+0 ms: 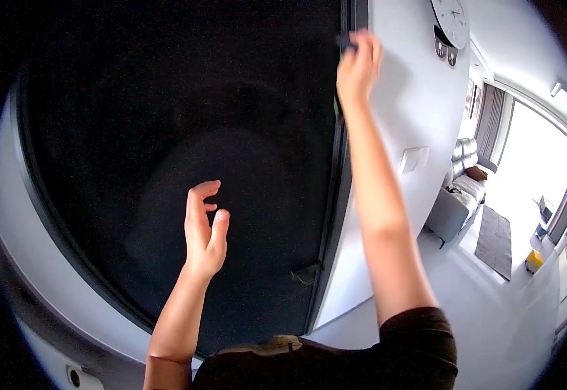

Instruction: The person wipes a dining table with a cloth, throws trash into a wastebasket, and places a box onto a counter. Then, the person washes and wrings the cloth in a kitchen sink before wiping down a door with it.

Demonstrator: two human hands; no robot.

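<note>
A large black door-like panel (251,156) fills the view in front of me. Before it hangs my left hand (204,231), fingers bent and apart from the thumb, holding nothing. My right hand (360,65) is raised high at the panel's right edge, beside the dark frame (343,175). Its fingers are curled and slightly blurred. A small dark thing (344,41) shows at the fingertips; its kind is too unclear to tell. Just below that hand, a thin green bit (336,107) shows along the edge.
On the white wall (394,97) to the right are a clock (451,19) and a switch plate (414,160). Beyond it, a room holds a grey sofa (451,211), a dark mat (494,240) and a yellow object (533,261). A dark fitting (307,274) sits low on the panel.
</note>
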